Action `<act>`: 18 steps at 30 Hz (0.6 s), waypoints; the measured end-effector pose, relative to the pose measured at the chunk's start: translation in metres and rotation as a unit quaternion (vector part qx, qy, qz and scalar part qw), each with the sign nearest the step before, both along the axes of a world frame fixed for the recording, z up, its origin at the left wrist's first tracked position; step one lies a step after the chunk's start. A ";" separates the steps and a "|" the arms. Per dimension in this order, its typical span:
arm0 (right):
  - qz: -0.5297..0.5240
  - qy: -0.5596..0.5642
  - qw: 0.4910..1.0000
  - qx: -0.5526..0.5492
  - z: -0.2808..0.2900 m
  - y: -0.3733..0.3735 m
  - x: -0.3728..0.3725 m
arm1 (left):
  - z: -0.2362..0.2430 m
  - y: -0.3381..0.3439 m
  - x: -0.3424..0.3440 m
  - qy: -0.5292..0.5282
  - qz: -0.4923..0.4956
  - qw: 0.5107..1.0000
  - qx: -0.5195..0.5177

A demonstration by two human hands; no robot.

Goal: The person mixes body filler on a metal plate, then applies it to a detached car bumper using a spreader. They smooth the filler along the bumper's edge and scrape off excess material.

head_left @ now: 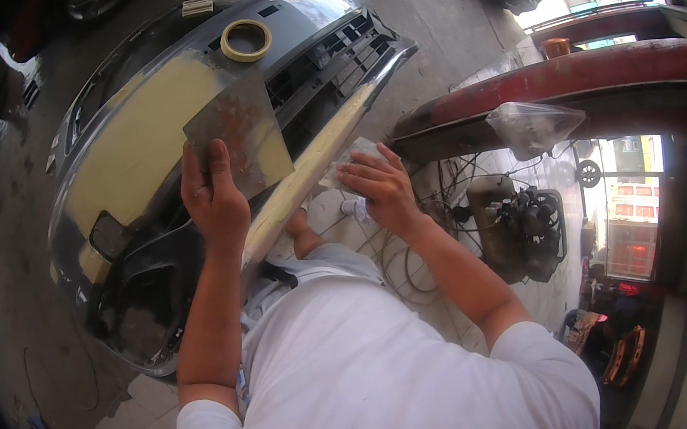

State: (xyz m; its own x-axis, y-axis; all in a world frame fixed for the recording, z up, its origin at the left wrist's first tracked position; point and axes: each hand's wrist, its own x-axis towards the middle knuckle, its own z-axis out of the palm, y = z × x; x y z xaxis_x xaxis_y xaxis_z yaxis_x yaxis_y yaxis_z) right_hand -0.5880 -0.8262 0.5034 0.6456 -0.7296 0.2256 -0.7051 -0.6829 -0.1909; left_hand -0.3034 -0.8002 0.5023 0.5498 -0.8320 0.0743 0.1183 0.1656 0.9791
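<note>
My left hand [216,198] grips a flat grey putty board [241,128] by its near-left edge, thumb on top. The board bears reddish stains and a yellowish smear at its lower corner. My right hand [382,188] has its fingers over a thin, pale flat spreader [346,165], largely hidden beneath them. Both hands are over a dark car bumper [315,1] coated in places with yellow body filler [126,147]. A strip of the same filler [296,182] runs along the bumper's near edge, between my hands.
A roll of masking tape [245,41] and a small pale block [197,6] rest on the bumper. To the right, a red beam [569,79] carries a clear plastic bag [533,127]. An air compressor [514,227] with loose hoses stands below. Parked cars are farther back.
</note>
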 end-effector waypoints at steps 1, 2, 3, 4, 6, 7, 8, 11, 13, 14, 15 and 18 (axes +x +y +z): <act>-0.010 0.010 1.000 -0.002 -0.008 -0.015 -0.012 | -0.005 -0.003 0.002 0.011 -0.006 1.000 0.005; -0.013 -0.004 1.000 -0.005 -0.014 -0.030 -0.018 | -0.008 -0.006 0.003 0.021 -0.011 1.000 0.011; -0.016 -0.021 1.000 -0.009 -0.019 -0.048 -0.022 | -0.009 -0.012 0.006 0.029 -0.015 0.999 0.014; -0.019 -0.038 0.999 -0.014 -0.024 -0.061 -0.027 | -0.021 -0.015 0.003 0.039 0.001 0.999 0.015; 0.001 -0.033 0.999 0.014 -0.044 -0.073 -0.032 | -0.030 -0.018 0.001 0.030 0.008 0.999 0.032; 0.010 -0.030 0.999 0.028 -0.053 -0.076 -0.036 | -0.033 -0.019 0.001 0.025 0.011 0.999 0.041; 0.016 -0.025 0.999 0.033 -0.055 -0.079 -0.042 | -0.034 -0.019 0.002 0.017 0.024 0.998 0.049; 0.023 -0.019 0.999 0.035 -0.058 -0.093 -0.069 | -0.041 -0.023 0.005 0.021 0.050 0.996 0.074; 0.010 -0.029 0.999 0.020 -0.062 -0.115 -0.083 | -0.052 -0.023 0.005 0.063 0.049 0.992 0.093; 0.010 -0.032 0.999 0.020 -0.063 -0.125 -0.081 | -0.051 -0.027 0.002 0.059 0.056 0.992 0.098; 0.010 -0.035 0.999 0.020 -0.063 -0.134 -0.078 | -0.050 -0.031 -0.001 0.055 0.062 0.991 0.102; 0.021 -0.052 0.998 0.038 -0.068 -0.141 -0.085 | -0.045 -0.043 -0.012 0.032 0.099 0.990 0.100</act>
State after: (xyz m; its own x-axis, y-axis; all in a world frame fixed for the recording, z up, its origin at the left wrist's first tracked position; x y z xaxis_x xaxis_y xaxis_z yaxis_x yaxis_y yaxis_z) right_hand -0.6725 -0.9669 0.4351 0.6522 -0.7198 0.2378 -0.6500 -0.6924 -0.3131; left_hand -0.3150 -0.8432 0.4577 0.7016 -0.7022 -0.1212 0.1654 -0.0050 0.9862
